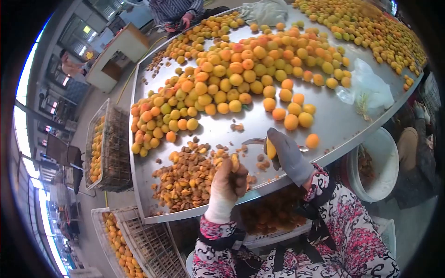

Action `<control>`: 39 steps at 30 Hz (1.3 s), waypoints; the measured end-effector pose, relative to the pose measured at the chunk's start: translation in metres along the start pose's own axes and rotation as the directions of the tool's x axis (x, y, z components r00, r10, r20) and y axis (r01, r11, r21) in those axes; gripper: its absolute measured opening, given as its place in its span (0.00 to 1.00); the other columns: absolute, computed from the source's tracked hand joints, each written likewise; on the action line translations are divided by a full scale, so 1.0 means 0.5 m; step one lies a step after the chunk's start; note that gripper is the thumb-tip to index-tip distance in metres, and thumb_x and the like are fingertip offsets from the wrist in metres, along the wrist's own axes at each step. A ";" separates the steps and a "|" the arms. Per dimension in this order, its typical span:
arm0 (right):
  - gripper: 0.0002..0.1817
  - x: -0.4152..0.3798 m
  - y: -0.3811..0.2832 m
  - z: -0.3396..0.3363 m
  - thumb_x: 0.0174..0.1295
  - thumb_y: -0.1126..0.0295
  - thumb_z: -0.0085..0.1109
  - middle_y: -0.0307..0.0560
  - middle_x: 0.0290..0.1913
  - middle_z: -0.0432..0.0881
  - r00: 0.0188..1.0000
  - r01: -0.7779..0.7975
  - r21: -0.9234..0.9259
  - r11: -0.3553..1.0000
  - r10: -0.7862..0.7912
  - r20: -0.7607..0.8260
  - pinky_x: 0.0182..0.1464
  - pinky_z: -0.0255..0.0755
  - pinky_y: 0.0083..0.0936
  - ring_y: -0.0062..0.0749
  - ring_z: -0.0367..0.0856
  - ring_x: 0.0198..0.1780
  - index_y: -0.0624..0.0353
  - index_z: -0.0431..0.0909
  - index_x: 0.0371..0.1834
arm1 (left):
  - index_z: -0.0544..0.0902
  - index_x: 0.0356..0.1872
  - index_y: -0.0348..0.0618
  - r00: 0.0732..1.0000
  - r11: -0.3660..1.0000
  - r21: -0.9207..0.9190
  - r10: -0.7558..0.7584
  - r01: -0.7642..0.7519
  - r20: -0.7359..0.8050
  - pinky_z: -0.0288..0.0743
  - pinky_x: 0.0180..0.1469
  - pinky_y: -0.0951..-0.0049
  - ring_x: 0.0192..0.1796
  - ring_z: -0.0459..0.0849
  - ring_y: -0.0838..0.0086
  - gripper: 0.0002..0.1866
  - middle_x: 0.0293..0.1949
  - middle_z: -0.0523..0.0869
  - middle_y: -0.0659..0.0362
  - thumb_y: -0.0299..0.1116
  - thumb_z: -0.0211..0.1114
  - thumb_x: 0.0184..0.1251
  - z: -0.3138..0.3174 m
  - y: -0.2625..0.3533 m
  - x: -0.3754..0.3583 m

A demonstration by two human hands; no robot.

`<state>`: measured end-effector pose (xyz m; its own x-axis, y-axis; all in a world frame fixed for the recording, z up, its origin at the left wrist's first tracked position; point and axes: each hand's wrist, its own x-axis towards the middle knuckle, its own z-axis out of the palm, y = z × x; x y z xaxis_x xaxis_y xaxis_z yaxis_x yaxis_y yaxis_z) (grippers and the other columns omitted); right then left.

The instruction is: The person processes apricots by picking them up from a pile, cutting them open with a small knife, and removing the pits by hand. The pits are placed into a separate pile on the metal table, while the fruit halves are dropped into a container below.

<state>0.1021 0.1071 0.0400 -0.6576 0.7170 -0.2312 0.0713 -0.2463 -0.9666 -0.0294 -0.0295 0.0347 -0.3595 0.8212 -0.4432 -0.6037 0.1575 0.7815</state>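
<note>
My left hand (227, 181), wrapped in white at the wrist, is closed on a piece of apricot (235, 162) above the table's near edge. To its right, my gloved right hand (288, 155) is closed round a yellow apricot piece (270, 148). A curved metal blade (253, 141) sticks out leftward from that hand. Beside my left hand lies a pile of brown pits and orange scraps (185, 178). Beyond both hands, whole apricots (227, 76) are heaped on the metal table (215, 129). One loose apricot (312, 141) sits just right of my right hand.
Clear plastic bags (368, 85) lie at the table's right. A white bucket (378, 164) stands by the near right edge. Crates (109, 148) of apricots are at the left. Under the near edge is a container of apricot pieces (273, 215). Another person's hand (187, 19) shows across the table.
</note>
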 end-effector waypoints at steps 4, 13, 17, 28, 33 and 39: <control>0.18 0.028 0.032 -0.001 0.68 0.56 0.44 0.43 0.27 0.74 0.999 0.034 -0.136 0.990 -0.036 -0.014 0.24 0.70 0.24 0.24 0.72 0.24 0.61 0.74 0.38 | 0.79 0.30 0.40 0.942 0.840 0.473 0.123 -0.266 0.311 0.55 0.19 0.82 0.17 0.67 0.81 0.22 0.17 0.73 0.64 0.52 0.53 0.62 0.003 -0.017 -0.023; 0.28 0.027 0.082 0.036 0.64 0.44 0.39 0.57 0.30 0.77 0.952 0.225 -0.434 0.872 -0.104 0.286 0.41 0.69 0.34 0.45 0.78 0.35 0.60 0.75 0.39 | 0.78 0.45 0.39 0.638 0.581 0.814 -0.631 0.012 0.442 0.70 0.44 0.76 0.40 0.77 0.76 0.15 0.35 0.81 0.59 0.33 0.63 0.56 0.060 0.001 -0.040; 0.27 0.013 0.070 0.032 0.63 0.44 0.39 0.57 0.34 0.79 0.846 0.444 -0.613 0.654 -0.080 0.527 0.44 0.71 0.39 0.50 0.79 0.39 0.59 0.75 0.40 | 0.80 0.43 0.41 0.618 0.392 0.850 -0.585 -0.352 0.525 0.72 0.44 0.73 0.40 0.79 0.70 0.17 0.37 0.82 0.53 0.40 0.64 0.56 0.096 0.003 -0.049; 0.25 -0.046 -0.025 0.027 0.56 0.46 0.45 0.51 0.34 0.81 0.703 0.522 -0.756 0.395 0.303 0.643 0.42 0.74 0.37 0.45 0.81 0.38 0.56 0.81 0.38 | 0.77 0.46 0.37 0.499 0.504 0.753 -0.564 -0.423 0.658 0.69 0.51 0.69 0.46 0.78 0.63 0.22 0.41 0.80 0.49 0.46 0.60 0.59 0.089 -0.065 -0.043; 0.24 -0.050 -0.024 0.035 0.55 0.48 0.46 0.52 0.33 0.82 0.667 0.574 -0.724 0.383 0.295 0.684 0.39 0.74 0.38 0.45 0.81 0.37 0.57 0.81 0.36 | 0.71 0.56 0.36 0.454 0.581 0.675 -0.500 -0.456 0.737 0.66 0.56 0.68 0.51 0.75 0.64 0.28 0.50 0.77 0.51 0.46 0.59 0.60 0.082 -0.093 -0.043; 0.24 -0.051 -0.035 0.031 0.54 0.48 0.47 0.53 0.33 0.82 0.605 0.594 -0.715 0.370 0.380 0.699 0.40 0.74 0.38 0.45 0.82 0.37 0.58 0.82 0.36 | 0.73 0.53 0.38 0.386 0.531 0.676 -0.561 -0.511 0.732 0.64 0.59 0.65 0.54 0.74 0.57 0.26 0.50 0.77 0.47 0.45 0.57 0.58 0.078 -0.137 -0.041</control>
<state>0.1060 0.0832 0.0645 -0.8956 -0.1155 -0.4295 0.1720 0.8006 -0.5740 0.0471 -0.0357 0.0073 0.7208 0.6306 -0.2877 0.3442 0.0346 0.9382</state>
